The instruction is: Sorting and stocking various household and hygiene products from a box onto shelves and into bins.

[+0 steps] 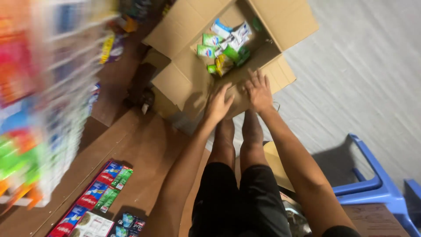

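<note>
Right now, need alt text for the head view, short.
Seen from above, a person's left hand and right hand rest on the near flap of an open cardboard box holding small packets. Red and green cartons lie on brown flooring; a blue plastic chair stands right.

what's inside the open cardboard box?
The cardboard box holds a loose pile of small packets, mostly green, white and blue, one yellow. Both hands, left hand and right hand, rest on its near flap. Anything beneath the pile is covered.
</note>
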